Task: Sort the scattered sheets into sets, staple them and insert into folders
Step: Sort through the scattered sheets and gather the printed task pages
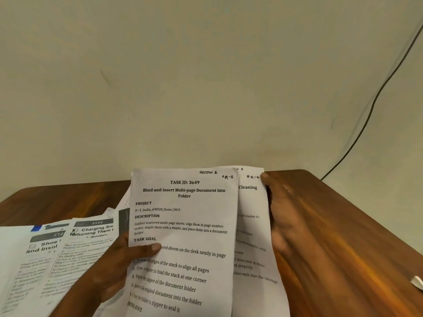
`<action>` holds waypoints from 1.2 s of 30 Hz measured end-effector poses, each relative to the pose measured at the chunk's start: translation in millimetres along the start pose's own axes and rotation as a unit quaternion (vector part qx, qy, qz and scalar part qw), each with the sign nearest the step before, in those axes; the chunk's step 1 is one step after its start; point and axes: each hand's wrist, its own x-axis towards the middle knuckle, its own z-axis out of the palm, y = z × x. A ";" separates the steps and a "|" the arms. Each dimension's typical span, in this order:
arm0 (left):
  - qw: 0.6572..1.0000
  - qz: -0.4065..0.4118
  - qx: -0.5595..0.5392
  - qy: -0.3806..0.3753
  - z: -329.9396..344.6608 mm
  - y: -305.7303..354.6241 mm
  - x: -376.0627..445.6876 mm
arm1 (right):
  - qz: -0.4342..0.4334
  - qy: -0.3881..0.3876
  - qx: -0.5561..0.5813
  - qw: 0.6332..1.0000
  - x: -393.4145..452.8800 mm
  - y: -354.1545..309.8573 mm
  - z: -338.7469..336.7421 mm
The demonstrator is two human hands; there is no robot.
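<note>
I hold two printed sheets up over the wooden table (343, 236). My left hand (114, 266) pinches the front sheet (185, 225), headed "TASK ID: 3649", at its left edge, thumb lying across the text. Behind it and shifted right is a second sheet (251, 225) with the word "Cleaning" showing. My right hand (278, 216) grips that sheet's right edge, fingers mostly hidden behind the paper. More scattered sheets (68, 248) lie flat on the table at the left, partly overlapping.
A pale wall rises behind the table, and a thin black cable (375, 99) runs down it at the right. A small white object (417, 282) shows at the right edge of the tabletop. A blue patch (36, 228) peeks out among the left sheets.
</note>
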 end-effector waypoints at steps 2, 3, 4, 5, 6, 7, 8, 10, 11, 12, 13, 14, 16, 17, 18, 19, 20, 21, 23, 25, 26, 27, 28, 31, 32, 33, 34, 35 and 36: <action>1.000 0.001 -0.007 0.005 -0.1 -0.9 0.6 | 0.015 -0.009 0.001 1.000 -3.4 3.4 3.5; 1.000 0.002 -0.011 0.008 -0.1 -1.1 0.9 | 0.022 -0.011 -0.001 1.000 -4.8 4.5 4.8; 1.000 0.003 -0.015 0.008 0.1 -1.3 1.4 | 0.025 -0.015 -0.003 1.000 -4.9 6.4 5.1; 1.000 0.005 -0.020 0.008 0.5 -1.7 1.6 | 0.026 -0.018 0.000 1.000 -5.4 7.8 5.3; 1.000 0.008 -0.025 0.007 1.2 -2.1 2.0 | 0.024 -0.021 0.006 0.999 -6.3 9.3 5.9; 1.000 0.010 -0.028 0.008 2.3 -2.4 2.1 | 0.022 -0.024 0.012 0.999 -7.4 10.5 6.9; 0.999 0.013 -0.029 0.008 3.7 -2.6 2.6 | 0.017 -0.026 0.018 0.999 -8.6 11.4 8.6; 0.999 0.019 -0.028 0.007 6.9 -3.1 2.4 | 0.005 -0.027 0.026 0.999 -10.9 13.4 11.9; 0.999 0.022 -0.028 0.008 8.3 -3.5 2.3 | -0.002 -0.028 0.031 0.999 -12.3 13.7 13.9; 0.999 0.026 -0.028 0.010 9.7 -3.9 2.2 | -0.010 -0.027 0.033 0.999 -13.7 13.4 15.0; 0.999 0.028 -0.027 0.011 10.9 -3.8 2.1 | -0.016 -0.027 0.034 0.999 -15.3 12.5 16.5; 0.999 0.029 -0.027 0.011 12.0 -4.0 2.1 | -0.017 -0.028 0.037 0.999 -16.6 11.7 17.3; 0.999 0.029 -0.027 0.008 14.4 -3.9 2.0 | -0.016 -0.033 0.038 0.999 -18.5 10.2 17.7; 0.999 0.028 -0.025 0.009 15.3 -4.0 1.9 | -0.016 -0.035 0.035 0.999 -19.3 9.9 18.1; 0.999 0.027 -0.022 0.011 15.8 -4.2 2.1 | -0.018 -0.032 0.030 0.999 -19.3 10.3 18.5; 0.999 0.026 -0.020 0.012 16.8 -4.3 1.6 | -0.020 -0.026 0.025 0.999 -19.8 11.0 19.0; 1.000 0.023 -0.018 0.011 18.2 -4.1 1.3 | -0.023 -0.020 0.020 0.999 -19.5 12.6 19.2; 1.000 0.021 -0.016 0.010 19.4 -4.1 0.9 | -0.026 -0.016 0.016 0.999 -19.0 14.1 19.7; 1.000 0.020 -0.008 0.005 22.5 -3.6 0.3 | -0.026 -0.010 0.010 1.000 -18.4 17.2 20.3; 1.000 0.021 0.001 -0.001 25.9 -3.0 -0.1 | -0.024 -0.004 0.004 1.000 -17.3 20.4 19.7; 1.000 0.020 0.005 0.000 27.2 -3.1 -0.2 | -0.023 -0.002 0.000 1.000 -16.8 21.3 19.7; 1.000 0.020 0.008 0.001 28.0 -3.6 -0.2 | -0.021 0.001 -0.003 1.000 -16.3 21.5 19.7; 1.000 0.019 0.011 0.005 28.7 -3.7 -0.5 | -0.018 0.004 -0.006 1.000 -15.8 21.9 19.6; 1.000 0.014 0.019 0.015 29.5 -4.1 -0.6 | -0.016 -0.005 -0.005 1.000 -13.9 23.0 18.1; 1.000 0.012 0.019 0.019 30.1 -4.2 -0.8 | -0.017 -0.006 -0.009 1.000 -13.1 23.7 16.9; 1.000 0.013 0.018 0.022 30.3 -4.4 -0.7 | -0.017 -0.006 -0.018 1.000 -12.9 24.3 16.5; 0.999 0.012 0.020 0.025 31.4 -4.0 -0.9 | -0.019 -0.003 -0.029 0.999 -13.3 24.4 16.6; 0.999 0.010 0.028 0.025 32.1 -4.6 -0.8 | -0.021 0.001 -0.041 0.999 -13.2 25.4 15.9; 0.999 0.005 0.032 0.025 33.6 -5.0 -1.0 | -0.021 0.005 -0.052 0.998 -13.7 26.6 16.6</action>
